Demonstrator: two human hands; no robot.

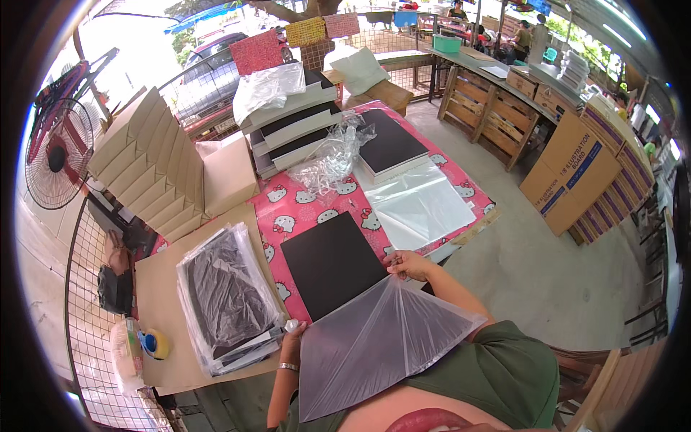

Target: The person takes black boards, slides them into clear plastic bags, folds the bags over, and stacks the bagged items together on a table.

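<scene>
A clear plastic bag (381,338) is stretched between my two hands and hangs toward my body. My right hand (410,266) pinches its upper right corner. At the opposite corner, the fingers of my left hand (293,333) close on the bag's edge, with a whitish bit at the fingertips. Just beyond the bag lies a flat black board (333,265) on the pink patterned tablecloth (291,199). The board's near edge meets the bag's edge; whether any of it is inside, I cannot tell. Left of it rests a pile of bagged black boards (227,288).
Flat clear bags (421,205) lie at the table's right, beside a stack of black boards (392,140). Crumpled plastic (331,155) sits behind. Brown paper packs (147,169), a tape dispenser (155,344) and a fan (57,155) are at the left; cartons (572,173) stand right.
</scene>
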